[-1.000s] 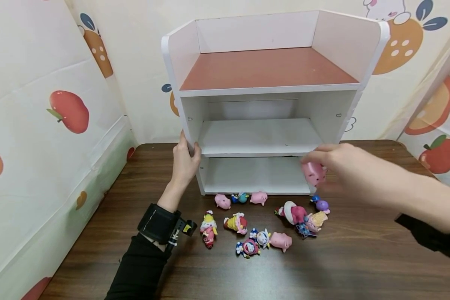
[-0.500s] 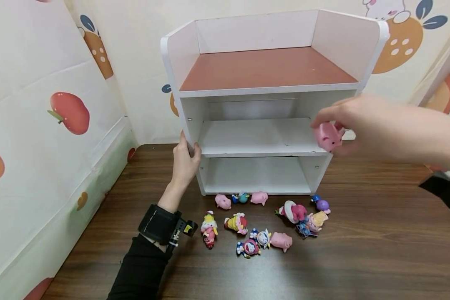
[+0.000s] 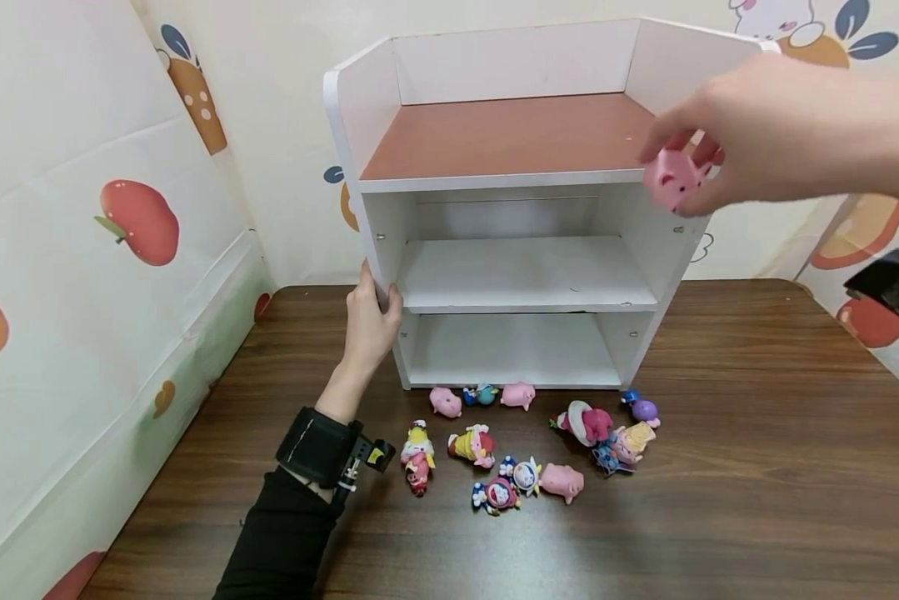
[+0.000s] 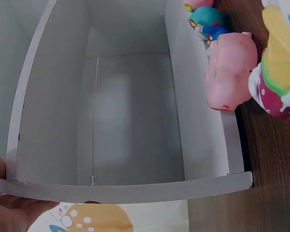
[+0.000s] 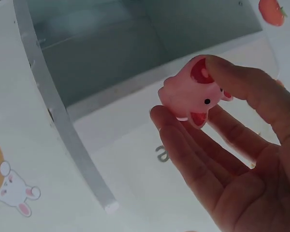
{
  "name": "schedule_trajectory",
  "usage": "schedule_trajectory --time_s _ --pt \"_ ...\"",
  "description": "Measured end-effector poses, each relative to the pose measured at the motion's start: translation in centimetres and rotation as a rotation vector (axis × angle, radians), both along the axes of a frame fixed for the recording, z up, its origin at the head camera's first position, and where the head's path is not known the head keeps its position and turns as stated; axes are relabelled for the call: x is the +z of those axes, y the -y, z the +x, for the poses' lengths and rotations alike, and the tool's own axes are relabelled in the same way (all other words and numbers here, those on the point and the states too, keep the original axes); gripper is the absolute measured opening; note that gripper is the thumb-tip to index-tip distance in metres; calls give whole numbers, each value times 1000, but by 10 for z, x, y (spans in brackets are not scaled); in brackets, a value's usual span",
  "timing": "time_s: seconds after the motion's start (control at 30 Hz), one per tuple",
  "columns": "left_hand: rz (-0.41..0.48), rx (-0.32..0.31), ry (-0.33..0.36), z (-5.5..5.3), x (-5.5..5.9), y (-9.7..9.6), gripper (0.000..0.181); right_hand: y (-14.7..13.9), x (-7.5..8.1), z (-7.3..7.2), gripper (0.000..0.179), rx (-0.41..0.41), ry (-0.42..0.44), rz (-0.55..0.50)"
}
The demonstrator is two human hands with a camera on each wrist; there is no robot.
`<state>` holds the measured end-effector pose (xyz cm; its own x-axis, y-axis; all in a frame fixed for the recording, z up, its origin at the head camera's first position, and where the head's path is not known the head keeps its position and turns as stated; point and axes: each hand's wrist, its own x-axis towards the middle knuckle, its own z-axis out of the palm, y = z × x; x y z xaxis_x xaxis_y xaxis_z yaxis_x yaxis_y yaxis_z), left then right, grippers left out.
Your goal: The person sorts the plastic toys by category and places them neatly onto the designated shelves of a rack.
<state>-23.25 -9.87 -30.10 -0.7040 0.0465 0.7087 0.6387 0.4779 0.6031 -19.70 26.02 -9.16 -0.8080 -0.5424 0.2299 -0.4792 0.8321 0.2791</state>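
Observation:
My right hand (image 3: 767,129) pinches a pink pig figurine (image 3: 670,179) between thumb and fingers, at the right front corner of the small white shelf's reddish-brown top (image 3: 516,137). In the right wrist view the pig (image 5: 186,92) shows red ears and a black eye, with the thumb on its head. My left hand (image 3: 370,329) grips the shelf's left side panel (image 3: 377,250), thumb on the front edge and fingers round the outside. Part of that hand (image 4: 9,212) also shows at the panel's edge in the left wrist view.
Along the shelf's foot lie two pink pigs (image 3: 445,402) and a blue-green figurine (image 3: 481,395). Several more toy figurines lie on the wooden table (image 3: 756,500), among them a pink pig (image 3: 561,482) and a purple one (image 3: 644,411). A middle board (image 3: 524,275) divides the shelf.
My right hand has risen with the pink pig from beside the bottom compartment, past the middle board, to the top's right front corner. My left hand stays on the side panel.

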Motion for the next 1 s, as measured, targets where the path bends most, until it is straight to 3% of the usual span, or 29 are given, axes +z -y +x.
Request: schedule_trajectory --time_s 0.17,0.37,0.6,0.7,0.87,1.0 --pt "4 6 -5 0 1 -1 45 -9 12 -23 50 -96 64 13" --pt "9 13 -3 2 2 -2 45 -18 19 -48 59 -113 110 27" --pt "11 9 2 3 2 -3 45 -32 14 -76 60 -146 124 32" --pt "11 9 9 2 2 -4 45 -23 16 -70 58 -192 174 36" --pt "12 5 10 2 2 -4 45 9 27 -40 50 -255 279 36" --pt "18 0 14 2 1 -4 45 16 28 -35 47 -262 319 29"
